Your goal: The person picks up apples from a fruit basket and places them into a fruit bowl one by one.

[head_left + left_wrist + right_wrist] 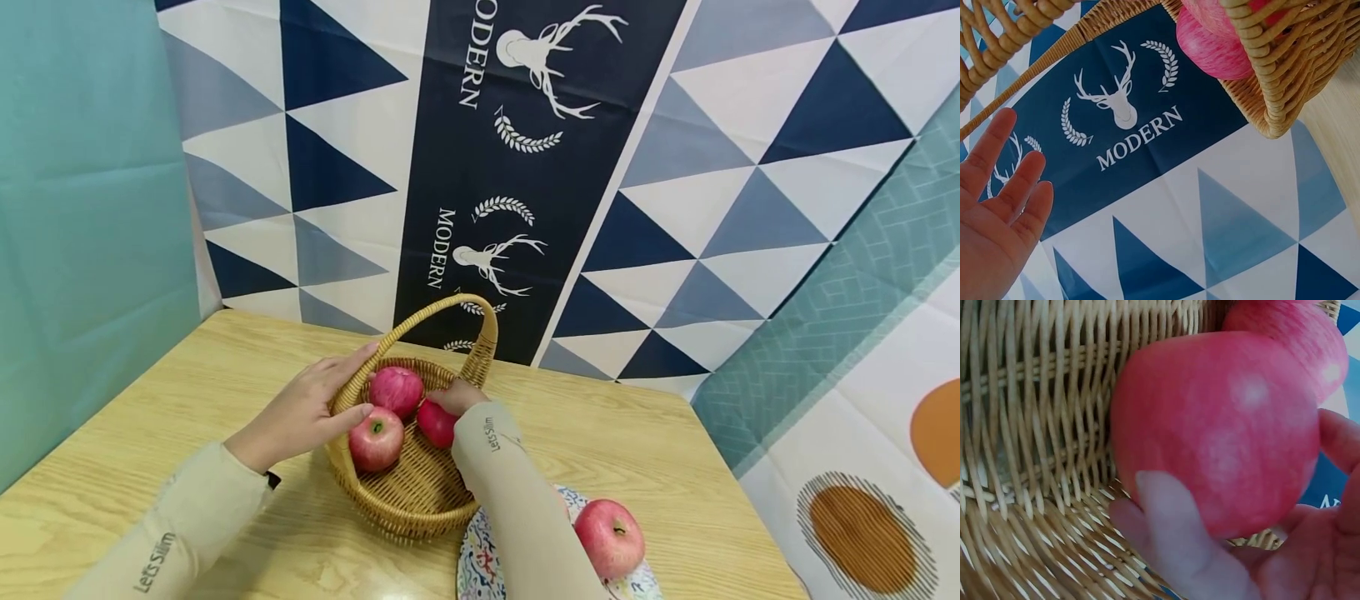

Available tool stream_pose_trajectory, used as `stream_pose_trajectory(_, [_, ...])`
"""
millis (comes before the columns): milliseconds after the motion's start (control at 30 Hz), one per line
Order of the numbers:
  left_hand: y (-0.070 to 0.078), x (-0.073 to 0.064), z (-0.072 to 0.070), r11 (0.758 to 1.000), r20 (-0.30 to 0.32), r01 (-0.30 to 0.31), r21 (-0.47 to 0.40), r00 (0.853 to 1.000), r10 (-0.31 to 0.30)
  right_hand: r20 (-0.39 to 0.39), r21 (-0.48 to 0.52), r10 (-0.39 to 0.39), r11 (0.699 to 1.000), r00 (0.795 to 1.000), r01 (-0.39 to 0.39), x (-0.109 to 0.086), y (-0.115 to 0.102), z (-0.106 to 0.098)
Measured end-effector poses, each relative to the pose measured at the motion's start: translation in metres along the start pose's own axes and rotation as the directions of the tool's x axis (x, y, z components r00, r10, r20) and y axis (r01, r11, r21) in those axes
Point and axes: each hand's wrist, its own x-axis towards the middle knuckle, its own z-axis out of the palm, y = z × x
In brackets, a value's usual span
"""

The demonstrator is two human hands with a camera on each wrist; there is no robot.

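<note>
A wicker basket (pixel 420 492) with an arched handle stands on the table. My right hand (pixel 459 397) reaches inside it and grips a red apple (pixel 1216 431), thumb and fingers around its lower side. Two more apples lie in the basket's left part: a pink-red apple (pixel 377 440) at the front and a darker apple (pixel 396 392) behind it. At the basket's left side is my left hand (pixel 307 408), its thumb reaching over the rim by the front apple. In the left wrist view, the fingers (pixel 1032 178) of that hand are extended and spread beside the wicker.
A plate (pixel 480 558) with a colourful pattern stands at the front right, partly hidden by my right sleeve. On it sits a large red apple (pixel 609 538), with part of another behind the sleeve. A patterned cloth (pixel 345 167) hangs behind the wooden table (pixel 255 367).
</note>
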Motion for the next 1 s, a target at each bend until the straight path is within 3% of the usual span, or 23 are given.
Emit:
stream_pose_trajectory(133, [-0.0008, -0.0006, -0.0001, 1.0, -0.009, -0.006, -0.009, 1.0, 0.006, 0.062, 0.032, 0.004, 0.999, 0.998, -0.006, -0.0043, 0.0, 0.0009])
stream_pose_trajectory(300, [-0.0003, -0.0006, -0.0016, 1.0, -0.019, -0.012, -0.014, 1.0, 0.012, 0.13, -0.012, -0.01, 1.0, 0.992, 0.011, -0.007, -0.0017, -0.0006])
stream_pose_trajectory(833, [-0.0011, -0.0002, -0.0004, 1.0, 0.001, 0.009, -0.008, 1.0, -0.009, 0.171, -0.004, -0.07, 0.997, 0.983, 0.072, -0.0053, -0.001, -0.0026])
stream_pose_trajectory(1000, [0.0, -0.001, -0.0023, 1.0, 0.005, 0.013, -0.01, 1.0, -0.013, 0.169, -0.075, -0.138, 0.985, 0.976, 0.153, -0.008, -0.0075, -0.0071])
